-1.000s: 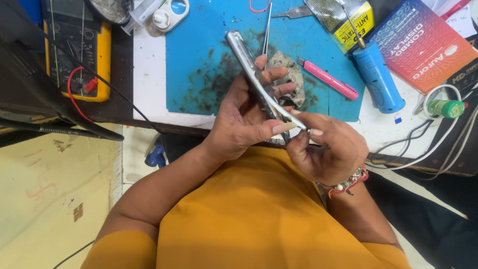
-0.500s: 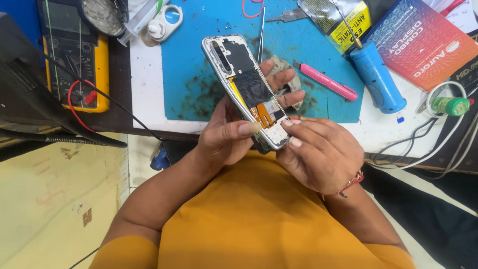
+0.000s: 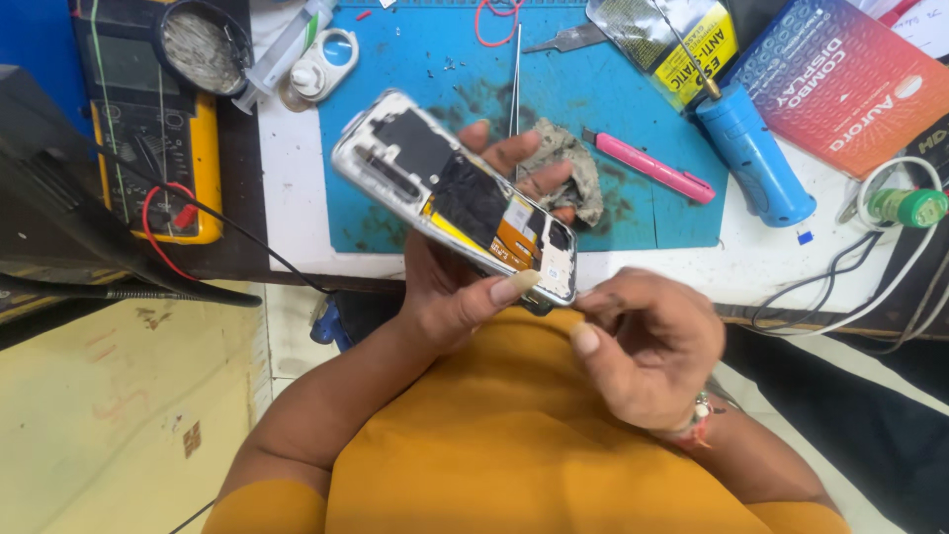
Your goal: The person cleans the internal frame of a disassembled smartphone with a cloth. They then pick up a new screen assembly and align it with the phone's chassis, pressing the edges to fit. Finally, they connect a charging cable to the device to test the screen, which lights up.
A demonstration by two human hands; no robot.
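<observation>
My left hand [image 3: 457, 287] grips an opened phone [image 3: 450, 193] with its back cover off, showing black shielding, an orange flex cable and a silver frame. The phone lies tilted, its top end toward the upper left, above the blue work mat [image 3: 613, 109]. The thumb presses on the lower edge of the frame and the fingers wrap underneath. My right hand [image 3: 647, 346] hovers just right of the phone's lower end, fingers curled with the tips pinched together; whether anything small is between them is not visible.
On the mat lie metal tweezers [image 3: 515, 74], a grey putty lump [image 3: 568, 168] and a pink tool [image 3: 652, 168]. A blue-handled screwdriver [image 3: 751, 158], a red box [image 3: 840, 79], a yellow multimeter [image 3: 158, 129] and white cables [image 3: 870, 267] surround it.
The phone has turned from edge-on to face-up, exposing its insides. My right hand has drawn back from the phone's lower end toward my body.
</observation>
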